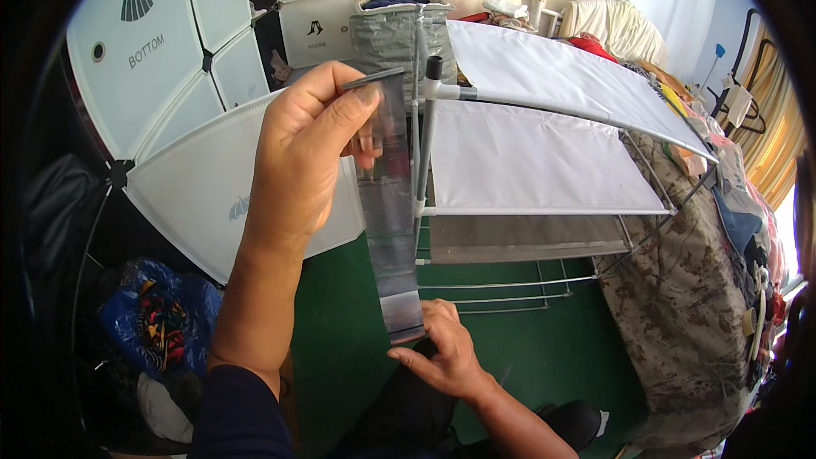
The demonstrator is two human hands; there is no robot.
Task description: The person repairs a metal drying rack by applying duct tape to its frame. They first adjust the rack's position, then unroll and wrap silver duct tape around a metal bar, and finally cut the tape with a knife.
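Observation:
My left hand (310, 132) is closed, pinching the dark top edge of a long, narrow clear plastic sleeve (389, 221) between thumb and fingers. The sleeve hangs down in front of me, slightly tilted, and looks flat. At its lower end is my right hand (446, 353), thumb and fingers apart, right beside the bottom edge; whether it touches the plastic I cannot tell. Just beyond the sleeve stands a rack of grey tubes with white fabric shelves (535, 157). A black cap (434, 68) tops its near upright post.
White cube-cabinet panels (136, 59) with dark pictures stand at the left. A blue plastic bag (200, 297) of colourful cloth lies below them. A grey fabric bin (399, 42) is behind the rack. Along the right runs a camouflage-covered surface (680, 289) piled with clothes, above a green floor (527, 357).

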